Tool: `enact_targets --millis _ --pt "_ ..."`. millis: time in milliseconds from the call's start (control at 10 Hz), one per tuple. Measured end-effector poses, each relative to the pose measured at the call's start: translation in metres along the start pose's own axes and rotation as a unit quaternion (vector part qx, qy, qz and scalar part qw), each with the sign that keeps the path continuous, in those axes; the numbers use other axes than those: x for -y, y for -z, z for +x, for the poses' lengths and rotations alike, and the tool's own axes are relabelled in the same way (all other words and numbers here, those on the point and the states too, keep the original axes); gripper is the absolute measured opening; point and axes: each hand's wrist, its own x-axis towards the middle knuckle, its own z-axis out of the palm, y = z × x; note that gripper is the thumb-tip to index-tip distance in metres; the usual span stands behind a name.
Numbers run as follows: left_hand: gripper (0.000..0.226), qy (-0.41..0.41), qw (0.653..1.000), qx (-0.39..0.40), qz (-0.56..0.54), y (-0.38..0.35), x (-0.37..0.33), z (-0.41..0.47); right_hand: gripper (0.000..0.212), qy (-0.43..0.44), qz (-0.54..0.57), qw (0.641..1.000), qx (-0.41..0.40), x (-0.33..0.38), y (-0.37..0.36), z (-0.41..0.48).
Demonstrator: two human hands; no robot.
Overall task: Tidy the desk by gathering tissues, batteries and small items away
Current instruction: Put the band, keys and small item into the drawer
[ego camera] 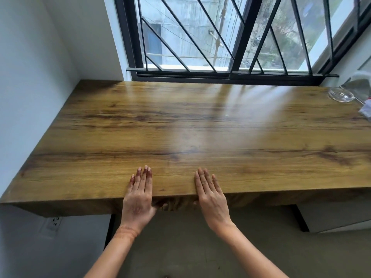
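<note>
A wide wooden desk [180, 127] fills the view under a barred window. My left hand [139, 197] lies flat on the desk's front edge, fingers straight and together, holding nothing. My right hand [209, 196] rests the same way a little to the right, palm down, fingers straight. At the far right edge sit a clear glass dish [340, 94] and some crumpled white and silver packaging [364, 112], partly cut off by the frame. A tiny white speck [227, 115] lies on the desktop right of centre.
A white wall [30, 87] closes the left side and the window frame [230, 76] runs along the back. Below the desk are a wall socket [53, 223], a dark desk leg [110, 229] and a white cabinet [337, 217] at the right.
</note>
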Motion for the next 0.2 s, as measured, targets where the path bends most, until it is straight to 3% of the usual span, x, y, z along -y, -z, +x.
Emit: enact_targets --millis 100,200 --pt "0.138 0.015 0.999 -0.028 0.007 0.002 -0.008 0.002 0.115 0.021 0.044 0.999 -0.020 -0.006 0.004 -0.001" --pt "0.120 0.019 0.999 -0.040 -0.001 0.007 -0.028 0.006 0.091 0.007 0.077 0.995 -0.056 -0.012 0.013 -0.001"
